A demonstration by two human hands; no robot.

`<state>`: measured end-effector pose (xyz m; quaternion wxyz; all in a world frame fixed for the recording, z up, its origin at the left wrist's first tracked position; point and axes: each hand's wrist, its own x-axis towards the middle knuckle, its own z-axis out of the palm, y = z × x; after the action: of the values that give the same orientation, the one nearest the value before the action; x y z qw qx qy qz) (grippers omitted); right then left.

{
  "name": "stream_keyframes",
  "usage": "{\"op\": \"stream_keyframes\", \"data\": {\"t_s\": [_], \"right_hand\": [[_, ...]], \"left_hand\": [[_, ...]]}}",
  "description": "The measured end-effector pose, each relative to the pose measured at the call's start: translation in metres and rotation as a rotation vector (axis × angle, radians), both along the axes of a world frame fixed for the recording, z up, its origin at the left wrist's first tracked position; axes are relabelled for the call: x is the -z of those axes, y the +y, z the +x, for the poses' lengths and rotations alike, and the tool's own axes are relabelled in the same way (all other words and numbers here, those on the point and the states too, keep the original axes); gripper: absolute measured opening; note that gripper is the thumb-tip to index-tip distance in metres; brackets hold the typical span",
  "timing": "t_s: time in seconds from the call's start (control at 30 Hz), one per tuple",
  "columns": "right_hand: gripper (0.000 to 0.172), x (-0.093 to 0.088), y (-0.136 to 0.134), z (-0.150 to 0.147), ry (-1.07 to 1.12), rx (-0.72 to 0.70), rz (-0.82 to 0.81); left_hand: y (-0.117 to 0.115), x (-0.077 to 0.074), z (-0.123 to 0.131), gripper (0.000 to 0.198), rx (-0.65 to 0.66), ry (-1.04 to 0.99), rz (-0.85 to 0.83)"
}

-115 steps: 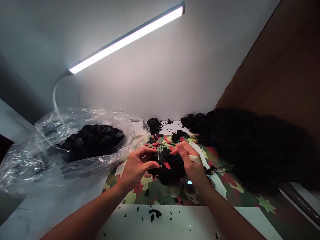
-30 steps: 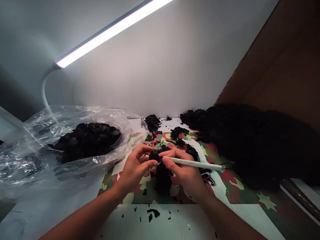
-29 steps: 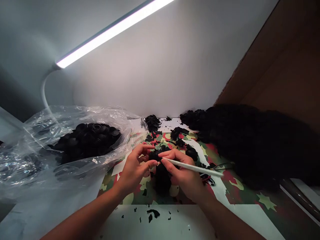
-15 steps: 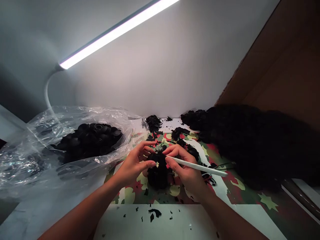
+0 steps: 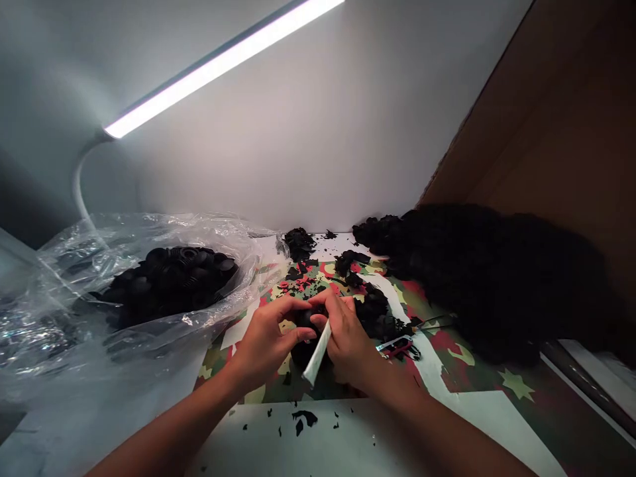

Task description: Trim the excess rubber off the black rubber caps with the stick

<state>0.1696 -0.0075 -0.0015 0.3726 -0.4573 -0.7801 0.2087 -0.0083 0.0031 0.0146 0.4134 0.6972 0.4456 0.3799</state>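
Pinching fingers (image 5: 287,307): black part (image 5: 301,318), white stick (image 5: 317,355)

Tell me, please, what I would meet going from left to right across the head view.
From the left: bag of black caps → left hand → white stick → right hand → red-handled tool → black heap.

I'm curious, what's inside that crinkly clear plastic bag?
A heap of round black parts lies in the clear bag. Parts beneath the top layer are covered.

A bar lamp (image 5: 223,63) lights the white wall (image 5: 318,152).
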Motion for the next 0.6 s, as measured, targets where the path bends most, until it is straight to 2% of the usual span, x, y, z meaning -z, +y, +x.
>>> {"op": "stream_keyframes", "data": {"t_s": [0.2, 0.37, 0.47, 0.6], "right_hand": [[0.021, 0.006, 0.004, 0.001, -0.21, -0.005, 0.166], [0.018, 0.005, 0.009, 0.008, -0.24, -0.135, 0.24], [0.02, 0.002, 0.009, 0.009, -0.221, -0.198, 0.255], [0.024, -0.005, 0.002, 0.002, -0.119, -0.172, 0.329]], "left_hand": [[-0.005, 0.008, 0.002, 0.022, -0.026, 0.095, 0.061], [-0.002, 0.005, -0.002, 0.021, -0.01, 0.119, 0.16], [-0.001, 0.003, -0.003, 0.014, 0.032, 0.028, 0.078], [-0.003, 0.006, 0.0, 0.004, 0.055, -0.236, -0.104]]}}
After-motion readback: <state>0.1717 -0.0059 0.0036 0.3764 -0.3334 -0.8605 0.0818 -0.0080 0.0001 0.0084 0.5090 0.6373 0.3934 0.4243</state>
